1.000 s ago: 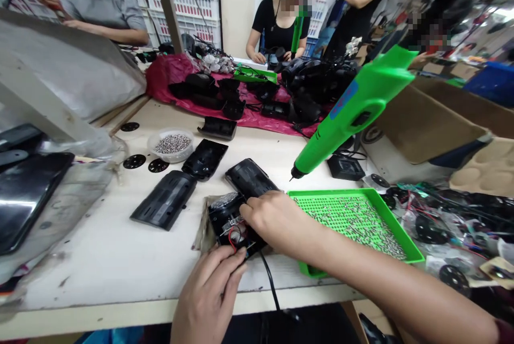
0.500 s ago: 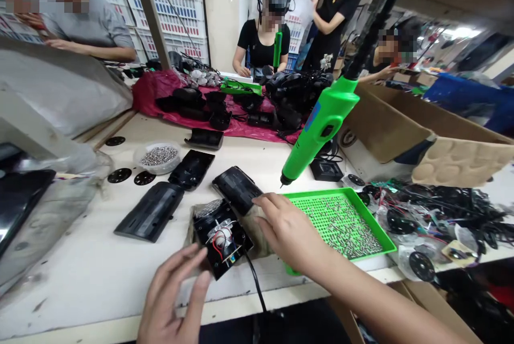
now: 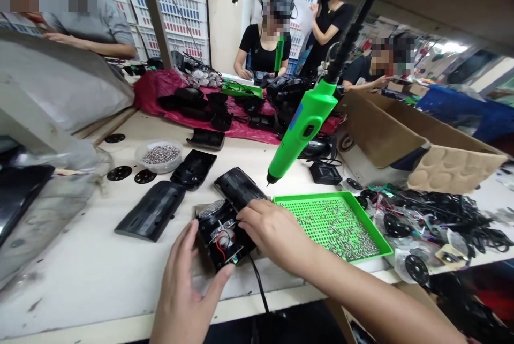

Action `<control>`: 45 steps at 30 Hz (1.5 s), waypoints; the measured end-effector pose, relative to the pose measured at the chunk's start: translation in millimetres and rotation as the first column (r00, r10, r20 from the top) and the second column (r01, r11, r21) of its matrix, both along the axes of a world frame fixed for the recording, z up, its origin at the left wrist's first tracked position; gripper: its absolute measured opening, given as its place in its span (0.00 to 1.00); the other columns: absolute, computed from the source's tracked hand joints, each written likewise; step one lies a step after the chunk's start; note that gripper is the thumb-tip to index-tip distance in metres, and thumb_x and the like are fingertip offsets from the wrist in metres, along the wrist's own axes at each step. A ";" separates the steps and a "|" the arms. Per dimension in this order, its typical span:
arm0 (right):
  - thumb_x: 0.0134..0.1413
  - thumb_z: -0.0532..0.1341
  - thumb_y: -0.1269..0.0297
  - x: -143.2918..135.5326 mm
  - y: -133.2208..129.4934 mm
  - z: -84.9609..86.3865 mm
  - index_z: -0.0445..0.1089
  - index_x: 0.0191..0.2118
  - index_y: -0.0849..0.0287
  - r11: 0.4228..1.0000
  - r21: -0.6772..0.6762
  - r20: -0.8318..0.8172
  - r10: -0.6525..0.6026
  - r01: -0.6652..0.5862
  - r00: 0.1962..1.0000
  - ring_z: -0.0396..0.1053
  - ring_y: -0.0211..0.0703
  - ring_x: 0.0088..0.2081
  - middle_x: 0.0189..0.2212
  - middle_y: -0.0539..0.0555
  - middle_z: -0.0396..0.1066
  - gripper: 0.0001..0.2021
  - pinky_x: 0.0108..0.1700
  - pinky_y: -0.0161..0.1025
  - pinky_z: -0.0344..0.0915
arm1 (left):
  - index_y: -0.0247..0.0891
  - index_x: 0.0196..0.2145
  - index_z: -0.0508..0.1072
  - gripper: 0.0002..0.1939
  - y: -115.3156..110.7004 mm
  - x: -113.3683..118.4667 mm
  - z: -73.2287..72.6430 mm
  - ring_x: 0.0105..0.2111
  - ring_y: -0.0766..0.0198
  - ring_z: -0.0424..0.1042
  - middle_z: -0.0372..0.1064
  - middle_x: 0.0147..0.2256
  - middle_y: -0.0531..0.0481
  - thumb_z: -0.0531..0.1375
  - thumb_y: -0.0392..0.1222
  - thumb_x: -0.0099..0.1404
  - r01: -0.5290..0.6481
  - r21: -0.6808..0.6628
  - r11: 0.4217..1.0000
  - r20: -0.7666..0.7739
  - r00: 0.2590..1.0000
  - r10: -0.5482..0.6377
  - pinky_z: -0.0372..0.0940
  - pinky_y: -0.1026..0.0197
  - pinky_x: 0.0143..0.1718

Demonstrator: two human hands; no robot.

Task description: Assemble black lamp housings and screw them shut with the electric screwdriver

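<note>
An open black plastic housing lies on a cloth pad on the table, with a small motor, red wires and a cord inside it. My left hand curves round its left and lower edges, fingers on one side and thumb at the near corner. On the opposite edge, my right hand has its bent fingers closed against the housing; their tips are partly hidden. A black housing shell lies just behind. Above the right hand hangs a green electric screwdriver, bit pointing down, untouched.
A green tray of screws stands right of my hands. Farther right are tangled wired parts and a cardboard box. A tub of small metal parts and another black shell lie left. Co-workers sit beyond.
Both hands have closed in on the open housing: my left hand moved right and my right hand shifted left onto its edge. The hanging screwdriver appears farther left in view.
</note>
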State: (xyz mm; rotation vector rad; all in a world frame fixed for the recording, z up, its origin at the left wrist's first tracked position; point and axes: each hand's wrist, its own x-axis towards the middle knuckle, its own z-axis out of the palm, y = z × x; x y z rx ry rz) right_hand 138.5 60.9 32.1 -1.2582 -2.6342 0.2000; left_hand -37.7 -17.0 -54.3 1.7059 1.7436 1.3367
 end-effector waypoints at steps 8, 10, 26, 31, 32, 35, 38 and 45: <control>0.60 0.59 0.72 -6.4 10.4 2.7 0.68 0.32 0.59 0.971 0.132 0.115 0.187 -0.202 0.976 0.64 0.40 0.30 0.29 0.49 0.70 0.05 0.30 0.39 0.50 | 0.44 0.68 0.41 0.45 5.7 1.0 -2.1 0.60 0.42 0.59 0.53 0.64 0.33 0.60 0.55 0.62 0.018 0.015 1.000 -0.218 0.976 -0.015 0.63 0.37 0.54; 0.59 0.60 0.73 -4.5 12.6 2.3 0.68 0.32 0.60 0.964 0.122 0.125 0.221 -0.236 0.967 0.64 0.40 0.30 0.29 0.49 0.70 0.04 0.31 0.39 0.51 | 0.44 0.68 0.42 0.44 4.9 -0.5 -1.9 0.60 0.42 0.60 0.54 0.63 0.32 0.59 0.55 0.62 0.029 0.013 1.000 -0.231 0.973 -0.025 0.63 0.37 0.53; 0.63 0.56 0.70 4.1 14.4 -15.5 0.70 0.33 0.61 0.991 0.059 0.031 0.117 -0.118 0.993 0.68 0.41 0.31 0.29 0.52 0.72 0.08 0.34 0.38 0.58 | 0.43 0.67 0.46 0.44 14.4 7.7 2.3 0.62 0.42 0.55 0.51 0.65 0.35 0.60 0.55 0.60 0.063 -0.079 0.995 -0.068 0.995 -0.069 0.56 0.36 0.57; 0.64 0.54 0.68 5.2 6.3 -15.0 0.72 0.38 0.62 0.999 -0.028 -0.051 0.044 -0.045 0.998 0.71 0.45 0.36 0.34 0.54 0.74 0.09 0.39 0.38 0.63 | 0.47 0.68 0.43 0.47 9.6 6.8 -0.7 0.63 0.44 0.55 0.50 0.66 0.39 0.63 0.54 0.58 0.045 -0.100 0.994 -0.059 0.997 -0.051 0.55 0.38 0.59; 0.64 0.54 0.68 5.9 3.1 -14.5 0.71 0.39 0.62 0.999 -0.044 -0.070 0.017 -0.020 0.997 0.72 0.45 0.38 0.35 0.55 0.74 0.09 0.40 0.39 0.63 | 0.47 0.68 0.42 0.48 8.3 7.1 0.2 0.63 0.44 0.54 0.50 0.66 0.40 0.63 0.54 0.58 0.039 -0.115 0.993 -0.036 0.998 -0.043 0.55 0.39 0.59; 0.64 0.52 0.69 8.5 -8.8 -13.1 0.70 0.43 0.64 0.989 -0.112 -0.113 -0.110 0.098 0.987 0.72 0.49 0.41 0.37 0.58 0.75 0.10 0.42 0.41 0.65 | 0.48 0.68 0.40 0.48 5.4 9.9 5.2 0.63 0.44 0.54 0.49 0.66 0.41 0.62 0.55 0.59 0.017 -0.163 0.987 0.033 0.999 -0.012 0.55 0.39 0.60; 0.64 0.51 0.70 10.4 -19.7 -12.3 0.69 0.45 0.65 0.950 -0.245 -0.085 -0.221 0.195 0.971 0.74 0.51 0.40 0.38 0.60 0.76 0.11 0.40 0.42 0.66 | 0.48 0.68 0.41 0.47 5.3 11.9 8.3 0.64 0.46 0.53 0.49 0.66 0.42 0.62 0.54 0.59 0.008 -0.165 0.986 0.031 1.000 -0.003 0.53 0.41 0.61; 0.64 0.50 0.69 7.8 -21.5 -12.6 0.72 0.47 0.61 0.897 -0.378 -0.055 -0.269 0.230 0.961 0.78 0.53 0.36 0.34 0.59 0.79 0.14 0.35 0.41 0.65 | 0.48 0.68 0.41 0.48 6.8 4.0 1.7 0.65 0.47 0.50 0.47 0.67 0.42 0.63 0.54 0.58 0.051 -0.170 0.984 0.053 0.998 -0.043 0.52 0.41 0.62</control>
